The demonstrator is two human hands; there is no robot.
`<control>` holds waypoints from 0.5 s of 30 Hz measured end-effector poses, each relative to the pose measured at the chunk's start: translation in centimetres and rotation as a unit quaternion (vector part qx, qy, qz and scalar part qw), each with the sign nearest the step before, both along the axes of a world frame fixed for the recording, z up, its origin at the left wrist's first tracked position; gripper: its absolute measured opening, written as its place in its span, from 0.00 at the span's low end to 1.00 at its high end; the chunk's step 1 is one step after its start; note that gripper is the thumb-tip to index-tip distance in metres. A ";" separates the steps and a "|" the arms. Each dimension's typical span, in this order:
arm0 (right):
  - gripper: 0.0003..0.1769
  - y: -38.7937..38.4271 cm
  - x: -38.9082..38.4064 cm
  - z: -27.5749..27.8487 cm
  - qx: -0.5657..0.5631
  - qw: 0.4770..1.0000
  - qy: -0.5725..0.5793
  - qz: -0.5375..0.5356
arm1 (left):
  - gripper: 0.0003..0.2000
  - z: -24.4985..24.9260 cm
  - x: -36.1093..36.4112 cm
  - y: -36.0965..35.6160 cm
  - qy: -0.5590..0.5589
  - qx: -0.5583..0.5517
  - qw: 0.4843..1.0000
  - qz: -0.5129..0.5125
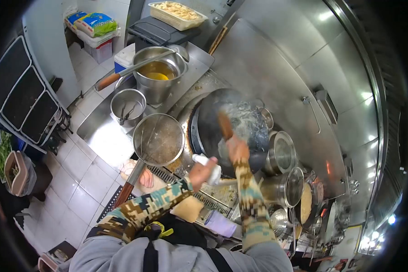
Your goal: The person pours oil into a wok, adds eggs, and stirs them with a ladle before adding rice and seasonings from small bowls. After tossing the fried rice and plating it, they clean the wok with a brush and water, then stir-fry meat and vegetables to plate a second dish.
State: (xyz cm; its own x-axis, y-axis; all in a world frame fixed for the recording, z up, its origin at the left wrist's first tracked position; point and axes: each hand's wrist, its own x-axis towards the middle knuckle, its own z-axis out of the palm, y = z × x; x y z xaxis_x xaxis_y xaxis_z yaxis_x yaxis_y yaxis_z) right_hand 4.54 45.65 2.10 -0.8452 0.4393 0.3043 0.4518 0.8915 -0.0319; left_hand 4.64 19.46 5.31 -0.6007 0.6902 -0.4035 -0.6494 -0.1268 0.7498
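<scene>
A large dark wok (213,113) sits on the stove with steam and whitish, bubbling liquid (247,120) in it. Over the wok's near side, my right hand (237,149) is closed round a brown wooden handle (224,125), blurred by motion; its far end is lost in the steam. Just outside the near left rim, my left hand (202,173) grips a white cloth (214,176), which hangs between the hand and the wok.
Left of the wok are a round strainer (158,139), a small pot (128,106) and a pot of yellow oil (155,86) with a ladle across it. Metal pots (282,152) and a sieve (294,187) stand at the right. A plastic tub (178,14) is at the back.
</scene>
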 end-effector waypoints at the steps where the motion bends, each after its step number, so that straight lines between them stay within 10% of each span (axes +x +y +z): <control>1: 0.24 -3.5 2.9 1.9 0.030 0.996 0.028 0.082 | 0.19 -0.9 0.9 1.0 0.041 0.076 0.996 0.035; 4: 0.24 -0.5 4.9 7.4 -0.056 0.991 -0.078 0.096 | 0.17 -2.5 0.9 3.9 0.041 -0.031 0.996 0.073; 8: 0.29 6.0 -3.1 2.7 -0.191 0.964 0.183 -0.025 | 0.16 -6.0 0.5 6.2 0.289 -0.179 0.936 0.090; 11: 0.28 -2.1 -3.3 2.4 -0.347 0.924 0.143 -0.074 | 0.17 -5.1 0.0 5.1 0.338 -0.193 0.913 0.122; 15: 0.28 -10.4 6.0 10.0 -0.217 0.969 0.004 0.118 | 0.20 -4.2 -0.9 4.0 0.329 -0.155 0.911 0.197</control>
State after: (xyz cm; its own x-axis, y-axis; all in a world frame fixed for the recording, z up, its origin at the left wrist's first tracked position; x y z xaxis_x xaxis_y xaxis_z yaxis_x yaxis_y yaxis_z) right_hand 10.51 35.23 12.14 -0.9361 0.3223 0.1406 0.2354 0.8714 -0.4304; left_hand 3.75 23.47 1.07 -0.9591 0.2831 -0.0056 0.0033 0.0308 0.9995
